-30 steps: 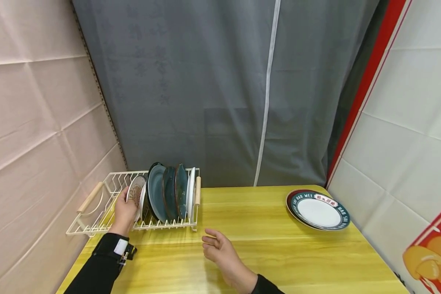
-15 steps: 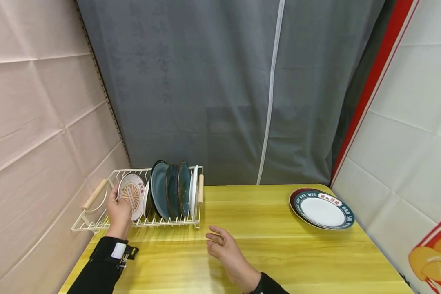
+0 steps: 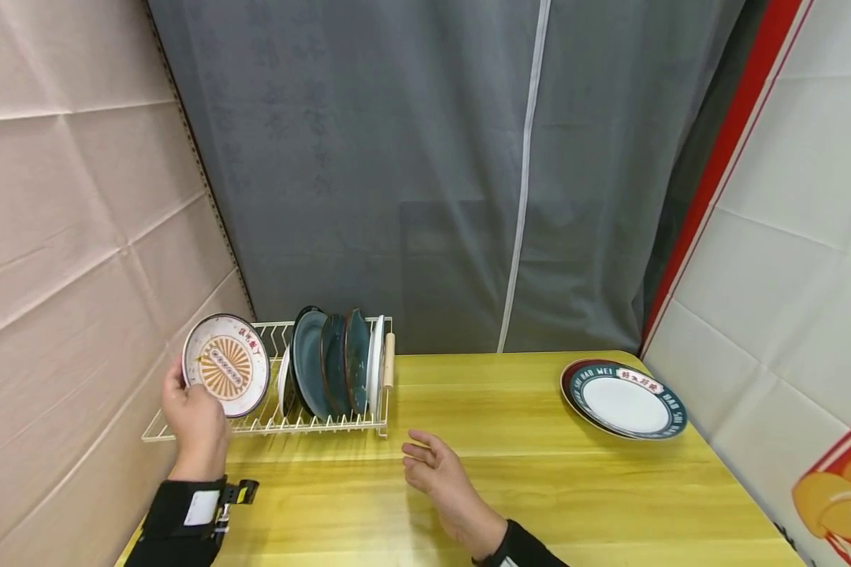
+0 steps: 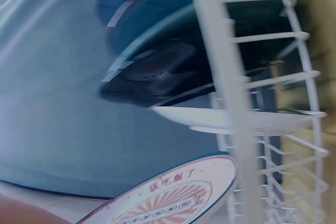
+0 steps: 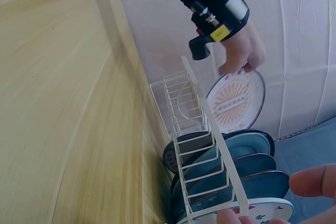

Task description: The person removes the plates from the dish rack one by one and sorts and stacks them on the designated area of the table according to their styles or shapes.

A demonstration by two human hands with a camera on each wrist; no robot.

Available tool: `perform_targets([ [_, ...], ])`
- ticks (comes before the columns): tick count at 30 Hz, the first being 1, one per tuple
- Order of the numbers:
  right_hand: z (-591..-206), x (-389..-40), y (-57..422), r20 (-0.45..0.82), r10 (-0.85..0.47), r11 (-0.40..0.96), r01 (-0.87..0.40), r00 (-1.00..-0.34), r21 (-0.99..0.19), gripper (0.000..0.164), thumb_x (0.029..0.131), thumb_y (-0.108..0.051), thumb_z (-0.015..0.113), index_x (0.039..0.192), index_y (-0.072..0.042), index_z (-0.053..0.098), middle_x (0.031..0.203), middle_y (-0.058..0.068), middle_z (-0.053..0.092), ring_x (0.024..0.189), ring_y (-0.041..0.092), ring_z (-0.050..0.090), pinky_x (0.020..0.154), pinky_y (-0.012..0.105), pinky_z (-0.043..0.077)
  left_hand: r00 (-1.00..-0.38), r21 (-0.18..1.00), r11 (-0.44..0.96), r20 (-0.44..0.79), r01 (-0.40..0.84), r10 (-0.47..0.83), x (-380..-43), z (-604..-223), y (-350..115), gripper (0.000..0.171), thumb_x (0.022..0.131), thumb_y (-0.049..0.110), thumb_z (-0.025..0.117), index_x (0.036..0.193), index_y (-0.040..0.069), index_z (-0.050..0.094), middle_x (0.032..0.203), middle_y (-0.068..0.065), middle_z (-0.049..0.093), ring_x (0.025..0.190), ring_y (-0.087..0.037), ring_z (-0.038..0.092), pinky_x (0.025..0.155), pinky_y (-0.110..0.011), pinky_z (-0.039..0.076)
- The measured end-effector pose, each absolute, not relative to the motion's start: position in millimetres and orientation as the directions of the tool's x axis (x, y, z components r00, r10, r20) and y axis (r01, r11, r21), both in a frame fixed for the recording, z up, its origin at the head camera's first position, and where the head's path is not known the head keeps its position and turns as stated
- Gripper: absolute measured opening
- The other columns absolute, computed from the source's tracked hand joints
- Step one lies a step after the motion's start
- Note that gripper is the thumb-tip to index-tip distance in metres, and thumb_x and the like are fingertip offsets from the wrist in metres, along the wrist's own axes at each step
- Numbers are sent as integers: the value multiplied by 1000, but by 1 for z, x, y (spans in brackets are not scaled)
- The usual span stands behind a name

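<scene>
My left hand (image 3: 198, 425) grips the lower left edge of a small white plate (image 3: 227, 366) with an orange sunburst and red characters. The plate is tilted up above the left part of a cream wire dish rack (image 3: 273, 429). Several plates stand on edge in the rack: a small white one (image 3: 284, 382), dark blue-green plates (image 3: 310, 362) and a white plate (image 3: 377, 366) at the right end. In the right wrist view the held plate (image 5: 233, 103) appears beyond the rack. Over the table, right of the rack, my right hand (image 3: 450, 496) has relaxed fingers and holds nothing.
Two stacked plates (image 3: 624, 400) lie at the right back of the yellow wooden table (image 3: 496, 441), the upper one with a dark green lettered rim. A grey curtain (image 3: 440, 197) hangs behind. Light cloth walls (image 3: 78, 236) flank the table.
My left hand has lifted the sunburst plate out of the rack, bringing it left and up and turning its face toward the camera. The right hand has hardly moved.
</scene>
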State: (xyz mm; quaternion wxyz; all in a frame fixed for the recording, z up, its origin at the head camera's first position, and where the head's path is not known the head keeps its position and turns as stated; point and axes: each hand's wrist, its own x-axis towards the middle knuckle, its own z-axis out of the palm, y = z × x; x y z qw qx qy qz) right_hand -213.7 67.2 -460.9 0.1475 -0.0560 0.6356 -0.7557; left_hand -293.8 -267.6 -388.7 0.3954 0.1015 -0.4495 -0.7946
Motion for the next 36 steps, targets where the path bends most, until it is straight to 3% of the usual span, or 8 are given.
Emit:
perform_targets([
  [7,-459,-213,67,-92,-287,-149,139,-953,-979,64,91,-3,57,150,1,32,146,24,46,130,35,49,105,50,46,-658,528,-488,193,695,-728,-269,-355,-252,54,95,-18,22,143,1,41,140,-14,41,137,-26,43,107,-30,45],
  [12,-458,-213,69,-87,-283,-147,132,-955,-980,65,90,-2,57,150,0,32,145,24,45,130,36,48,105,50,46,-633,373,-532,239,760,-737,-253,-340,-232,52,95,-19,22,141,-2,41,143,-18,40,136,-28,43,108,-34,44],
  [15,-458,-212,71,-83,-280,-145,128,-956,-981,66,90,-2,56,151,0,31,146,25,44,131,36,48,105,49,46,-624,351,-528,274,773,-732,-243,-336,-220,54,94,-20,18,140,-3,40,145,-20,37,137,-29,41,111,-37,42],
  [23,-453,-214,74,-73,-263,-163,119,-962,-979,63,94,-5,56,151,1,30,147,24,43,133,35,46,105,45,47,-761,467,-607,310,644,-569,-224,-340,-186,60,93,-18,13,146,3,34,152,-15,28,143,-29,33,117,-38,34],
  [29,-449,-216,78,-33,-241,-179,78,-970,-981,62,100,-21,58,151,2,30,148,24,43,134,36,45,107,44,46,-880,605,-643,261,470,-397,-220,-354,-157,61,95,-15,13,150,10,22,162,-8,20,149,-24,25,121,-38,26],
  [36,-444,-222,85,-15,-209,-230,64,-978,-971,62,103,-27,52,152,1,26,149,23,40,129,29,47,108,40,45,-955,649,-704,155,290,-251,-221,-369,-127,65,95,-13,15,155,10,13,165,-8,13,151,-22,21,121,-35,26],
])
